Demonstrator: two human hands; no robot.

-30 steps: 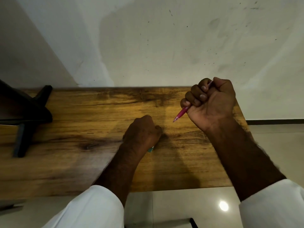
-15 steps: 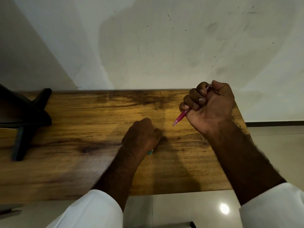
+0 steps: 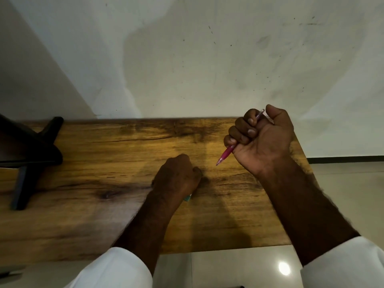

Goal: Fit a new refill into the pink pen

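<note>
— Fingers [image 3: 242, 129] of the right hand [image 3: 264, 140] are curled tight into a fist, and the pink pen [image 3: 225, 155] is held inside it. Why is it held like that?

— A firm hold is likely wanted, so the pen can be pulled open or twisted. The pointed tip is aimed down and toward the middle of the tabletop [image 3: 104, 154]. The other end is poked out at the top of the fist. The pen is lifted off the wood, close to the far right corner.

— And the left hand [image 3: 176, 177]?

— It is laid knuckles up on the tabletop, near the middle, with the fingers folded under. Something small and blue-green [image 3: 188, 198] is peeking out at its near side. It may be a pen part or a pack, but too little is shown to be sure. It cannot be told if it is gripped or only covered.

— Is the new refill seen?

— No. No refill can be made out anywhere. So the job is judged to be near its start.

— What are the things made of?

— The pen looks like smooth, shiny plastic, thin and round, and partly see-through at the top end. The tabletop is brown wood with dark streaks and a flat, hard face. A black stand [image 3: 31, 154] is set at the left edge.
</note>
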